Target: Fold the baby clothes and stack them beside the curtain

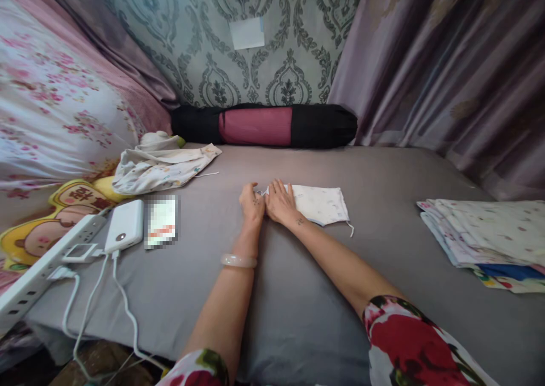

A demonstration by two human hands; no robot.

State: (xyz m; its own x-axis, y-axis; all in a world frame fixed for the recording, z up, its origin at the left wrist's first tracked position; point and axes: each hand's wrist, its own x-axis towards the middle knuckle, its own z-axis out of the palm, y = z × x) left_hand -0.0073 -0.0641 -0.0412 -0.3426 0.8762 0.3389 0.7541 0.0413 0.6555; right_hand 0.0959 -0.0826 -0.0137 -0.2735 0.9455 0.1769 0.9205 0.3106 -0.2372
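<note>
In the head view, both arms reach in from the near edge of the grey sheet [204, 312] and draw together over its middle, the hands almost touching. The left forearm, a pale bangle [239, 260] around it, runs nearly straight toward the far edge; the left hand [252, 203] rests at the left end of a folded white cloth [321, 203], back of the hand upward, fingers curled under and largely hidden, so I cannot tell whether they are clamped on the white cord [260, 193] that shows between the hands. The right forearm slants in from the near right corner, its floral sleeve [417, 340] ending around the elbow. The right hand [280, 202] lies palm down on the cloth's left part, fingers stretched toward the far edge and slightly apart, gripping nothing visible. The cloth lies flat beyond the sheet's middle, its free part extending toward the right edge, with a short cord end hanging off its near right corner. A stack of folded fabrics [489, 235] sits by the right edge, well apart from the hands.
</note>
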